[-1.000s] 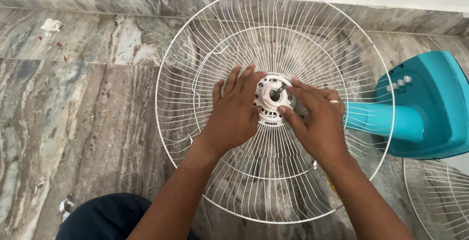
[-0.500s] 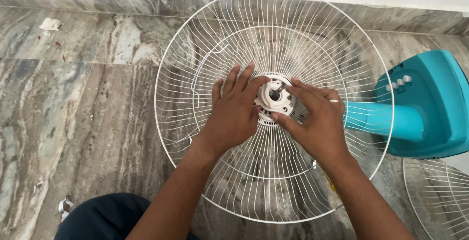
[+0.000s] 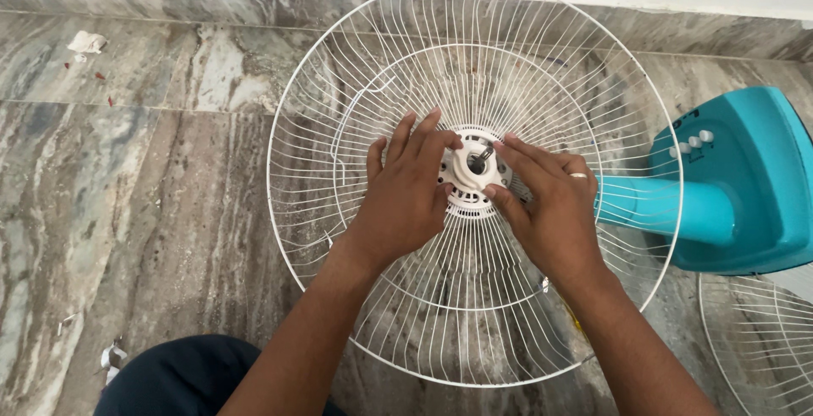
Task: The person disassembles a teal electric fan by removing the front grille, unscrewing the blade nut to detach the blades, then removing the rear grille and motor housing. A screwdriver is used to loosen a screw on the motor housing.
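Observation:
A white wire fan guard stands round in the middle of the view, mounted on a teal fan lying on its side. At its centre is a white plastic hub ring around a dark metal shaft. My left hand rests flat on the guard wires with its fingertips on the hub ring's left side. On the ring's right side, my right hand, wearing a finger ring, grips the rim with thumb and fingers.
The teal fan neck and teal base with white buttons lie at the right. A second white wire guard lies at the lower right. Grey marble floor with small scraps spreads left. My dark-clothed knee is at the bottom.
My fingers have shifted slightly around the hub ring; the right thumb moved down then back up along its rim. The guard and fan have stayed in place.

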